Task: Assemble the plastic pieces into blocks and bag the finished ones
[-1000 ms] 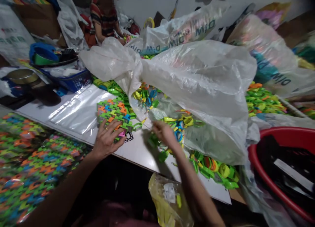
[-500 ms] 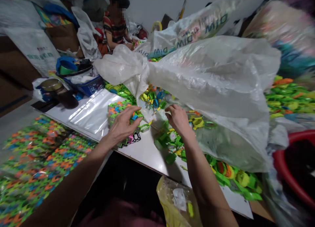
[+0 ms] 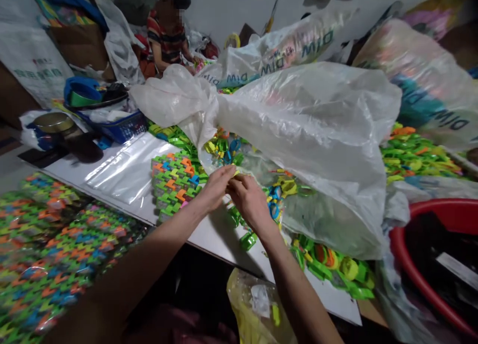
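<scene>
My left hand (image 3: 216, 187) and my right hand (image 3: 248, 197) meet over the white table, fingertips pinched together. A sliver of yellow-green shows between them, but the fingers hide most of whatever they hold. Left of my hands lies a block of interlocked green, orange and blue plastic pieces (image 3: 172, 182) in close rows. Under and beside my right hand are loose green plastic pieces (image 3: 248, 240) and a few blue ones (image 3: 274, 204). Just beyond my fingers, more mixed pieces (image 3: 227, 147) spill out by a large translucent plastic bag (image 3: 298, 120).
Clear flat bags (image 3: 123, 172) lie on the table's left, near a blue basket (image 3: 119, 127) and a lidded jar (image 3: 54, 122). Packed colourful bundles (image 3: 70, 254) fill the lower left. A red tub (image 3: 401, 254) stands right. A yellowish bag (image 3: 242, 304) hangs at the table's front edge. Another person (image 3: 168, 35) sits behind.
My hands, apart before with curled fingers, have come together and closed at the fingertips. The head view has turned slightly right, so the scene sits further left.
</scene>
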A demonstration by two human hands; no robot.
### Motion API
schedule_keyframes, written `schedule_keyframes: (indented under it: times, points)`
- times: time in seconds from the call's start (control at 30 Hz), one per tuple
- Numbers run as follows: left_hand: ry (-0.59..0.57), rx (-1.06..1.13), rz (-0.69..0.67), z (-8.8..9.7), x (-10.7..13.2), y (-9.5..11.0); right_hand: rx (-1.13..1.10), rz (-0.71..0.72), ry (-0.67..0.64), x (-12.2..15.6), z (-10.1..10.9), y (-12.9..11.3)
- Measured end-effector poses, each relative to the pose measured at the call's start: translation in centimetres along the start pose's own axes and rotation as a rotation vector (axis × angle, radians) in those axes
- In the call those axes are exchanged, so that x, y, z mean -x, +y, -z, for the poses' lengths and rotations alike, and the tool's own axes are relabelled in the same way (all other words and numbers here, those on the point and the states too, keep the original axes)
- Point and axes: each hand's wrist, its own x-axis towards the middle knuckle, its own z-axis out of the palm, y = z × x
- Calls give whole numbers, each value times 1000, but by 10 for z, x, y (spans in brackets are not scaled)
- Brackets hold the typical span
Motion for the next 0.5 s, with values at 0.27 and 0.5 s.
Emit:
schedule_keyframes:
  times: [0.27, 0.5]
  points:
    - [-426, -969, -294, 47, 51, 105, -286, -43, -163, 1, 16, -16]
    - [-430, -1485, -576, 98, 71, 93, -704, -426, 46, 44, -87, -48]
